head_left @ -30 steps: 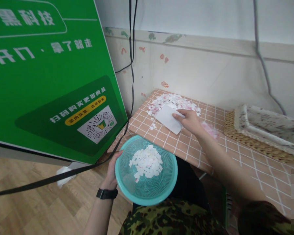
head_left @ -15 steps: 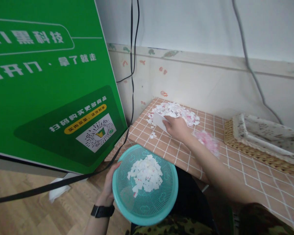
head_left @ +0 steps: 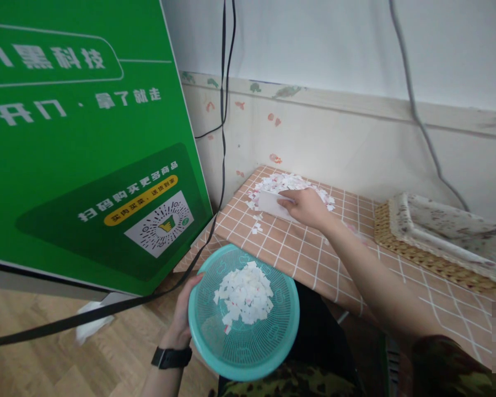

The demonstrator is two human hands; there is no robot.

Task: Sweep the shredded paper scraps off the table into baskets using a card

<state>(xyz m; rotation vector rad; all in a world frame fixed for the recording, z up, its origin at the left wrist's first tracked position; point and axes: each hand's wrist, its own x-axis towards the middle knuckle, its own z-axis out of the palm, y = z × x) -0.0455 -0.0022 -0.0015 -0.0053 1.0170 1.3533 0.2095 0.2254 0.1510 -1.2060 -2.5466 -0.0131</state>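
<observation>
My left hand grips the left rim of a teal plastic colander, held just below the table's near edge. A heap of small white paper scraps lies in the colander. Over the table, my right hand is closed on a flat white card. The card stands on its long edge against the near side of a wide pile of paper scraps, a few of them pink. Some loose scraps lie nearer the table's edge.
A checked brown cloth covers the table. To the right sits a wicker basket with a fabric lining. A green panel stands at the left, and a black strap runs across in front of it. Cables hang along the wall.
My right hand has turned the card more upright and set it against the pile, its forearm shifting slightly right. My left hand and the colander have hardly moved.
</observation>
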